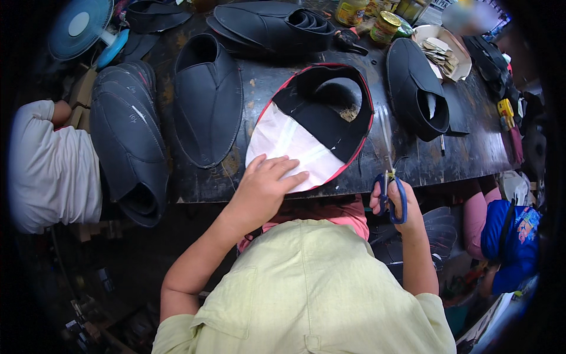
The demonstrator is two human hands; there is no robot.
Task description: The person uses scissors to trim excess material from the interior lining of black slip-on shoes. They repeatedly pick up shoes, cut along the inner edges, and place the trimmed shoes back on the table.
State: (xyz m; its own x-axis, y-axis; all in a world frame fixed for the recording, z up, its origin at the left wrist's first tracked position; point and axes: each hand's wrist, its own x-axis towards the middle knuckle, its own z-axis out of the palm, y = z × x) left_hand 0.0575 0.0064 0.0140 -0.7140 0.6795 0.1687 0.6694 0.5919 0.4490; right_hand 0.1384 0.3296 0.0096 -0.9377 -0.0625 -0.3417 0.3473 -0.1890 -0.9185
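One red-edged upper (308,125) lies lining-up at the near edge of the bench (427,168), its edging apparently attached all round; whether work remains on it cannot be told; the left hand (268,182) spreads flat on its white lining (290,141); the right hand (414,207) grips one pair of scissors (390,173); two seemingly single black uppers (207,112) (413,82) flank it; two stacks (124,130) (265,26) occupy the left and far edges.

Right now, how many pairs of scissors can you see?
1: the blue-handled scissors, in the right hand, just right of the red-edged shoe piece. Others may be hidden.
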